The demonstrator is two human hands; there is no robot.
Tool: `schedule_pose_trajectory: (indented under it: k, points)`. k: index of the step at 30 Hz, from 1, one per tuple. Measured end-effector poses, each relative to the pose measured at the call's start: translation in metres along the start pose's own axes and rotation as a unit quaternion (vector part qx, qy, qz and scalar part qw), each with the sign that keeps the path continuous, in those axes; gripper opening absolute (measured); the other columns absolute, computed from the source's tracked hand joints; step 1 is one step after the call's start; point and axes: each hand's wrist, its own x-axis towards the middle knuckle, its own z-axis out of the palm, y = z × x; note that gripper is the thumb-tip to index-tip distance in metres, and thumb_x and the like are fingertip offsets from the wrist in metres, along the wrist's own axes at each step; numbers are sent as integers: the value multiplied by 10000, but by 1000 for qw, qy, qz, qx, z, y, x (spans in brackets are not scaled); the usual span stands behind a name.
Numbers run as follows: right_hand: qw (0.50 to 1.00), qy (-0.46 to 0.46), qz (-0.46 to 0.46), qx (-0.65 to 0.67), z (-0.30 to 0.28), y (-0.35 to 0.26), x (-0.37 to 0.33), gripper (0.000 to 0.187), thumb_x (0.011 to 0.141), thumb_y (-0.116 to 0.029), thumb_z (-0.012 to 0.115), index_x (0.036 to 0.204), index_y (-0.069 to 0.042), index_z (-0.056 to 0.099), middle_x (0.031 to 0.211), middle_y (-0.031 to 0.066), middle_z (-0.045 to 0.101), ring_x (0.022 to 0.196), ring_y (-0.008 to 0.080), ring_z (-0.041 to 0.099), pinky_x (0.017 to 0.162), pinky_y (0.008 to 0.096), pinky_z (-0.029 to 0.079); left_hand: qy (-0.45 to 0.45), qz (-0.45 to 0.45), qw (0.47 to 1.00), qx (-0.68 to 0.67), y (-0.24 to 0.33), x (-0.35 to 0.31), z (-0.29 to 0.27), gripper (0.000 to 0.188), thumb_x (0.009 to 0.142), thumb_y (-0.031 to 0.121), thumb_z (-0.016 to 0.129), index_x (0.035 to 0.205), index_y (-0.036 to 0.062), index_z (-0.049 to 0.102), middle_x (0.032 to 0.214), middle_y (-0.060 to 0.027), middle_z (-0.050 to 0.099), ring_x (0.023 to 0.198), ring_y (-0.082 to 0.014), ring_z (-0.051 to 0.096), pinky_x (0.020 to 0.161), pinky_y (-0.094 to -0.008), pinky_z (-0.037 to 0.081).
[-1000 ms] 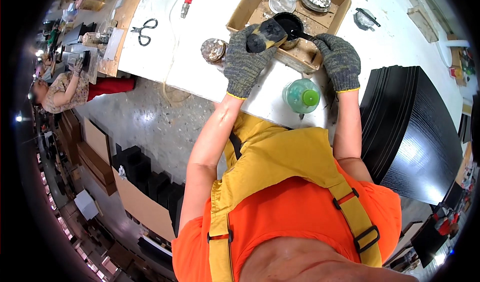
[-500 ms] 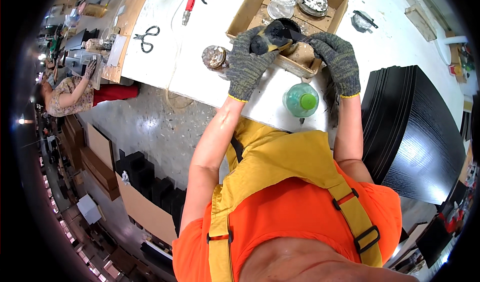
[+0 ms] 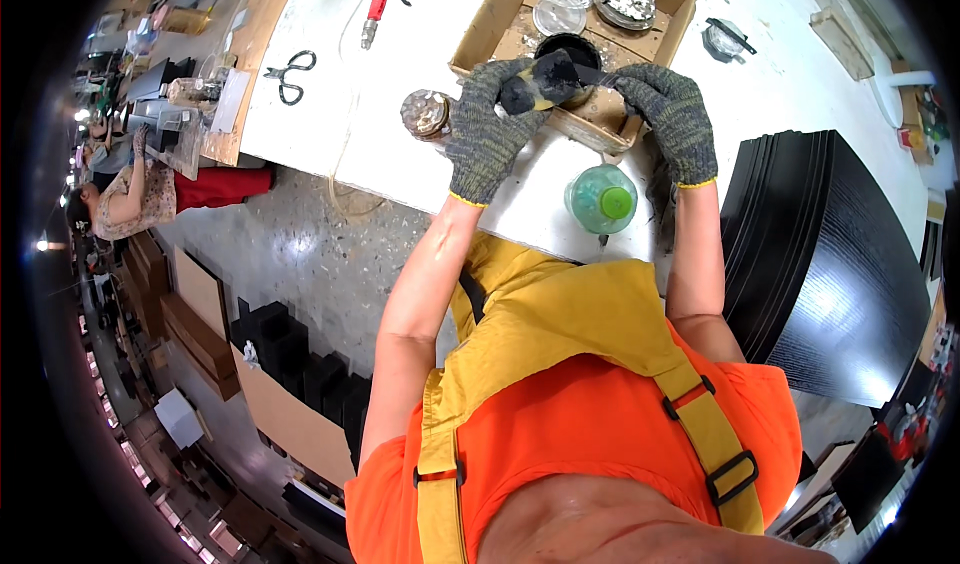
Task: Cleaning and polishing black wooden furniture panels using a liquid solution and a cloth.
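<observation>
In my gloved left hand (image 3: 490,139) is a black-smeared piece (image 3: 543,82) with yellowish patches, fingers closed round its near side; its exact kind is unclear. A thin putty knife (image 3: 598,77) is pinched in my gloved right hand (image 3: 678,124), its blade reaching left to the smeared piece. Just beyond both hands, a round tub (image 3: 570,48) with a black inside stands in a shallow cardboard box (image 3: 487,26). The hands are over the box's near edge. Part of the knife's handle is hidden by the right glove.
Left of the box stand a jar (image 3: 427,115), scissors (image 3: 290,77) and a red air gun (image 3: 384,4). Close to my body is a green-capped bottle (image 3: 601,201). Stacked black panels (image 3: 825,264) rise at right. A person (image 3: 140,199) works at far left.
My left hand has turned the smeared piece slightly and shifted a little left, and the tub shows more. The knife blade stays against the piece. The co-worker's arm has moved.
</observation>
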Motion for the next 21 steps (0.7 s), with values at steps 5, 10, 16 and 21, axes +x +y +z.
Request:
schedule_pose_trajectory:
  k: [5,10,16,21]
  points:
    - [999,33,4,24,-1,3,5,222,946,-153,629,1066,-10,748,801,31,694,673,72,577,599,220,460,4,9,1000,8,-1,-2,1,574,712,157,876,1229,47,650,1145,-100,667,1012,-211,654,910,-327,541]
    - [996,-10,-7,89,0,5,1,235,923,-184,666,1055,-12,755,763,20,678,635,59,547,547,213,421,62,69,996,19,0,-2,5,535,726,149,869,1210,56,660,1152,-101,663,1044,-214,636,929,-331,529]
    - [998,-31,19,47,-7,2,-8,231,907,-147,670,1066,-2,752,825,36,704,702,72,580,635,220,477,105,21,994,-4,2,0,8,513,732,117,870,1200,65,665,1189,-91,639,1064,-212,623,926,-330,523]
    - [994,-27,5,104,-9,2,-3,227,905,-145,673,1058,5,750,814,18,691,682,68,554,591,215,445,90,13,996,-14,2,-1,12,519,733,113,867,1209,71,663,1173,-85,646,1055,-199,622,920,-324,525]
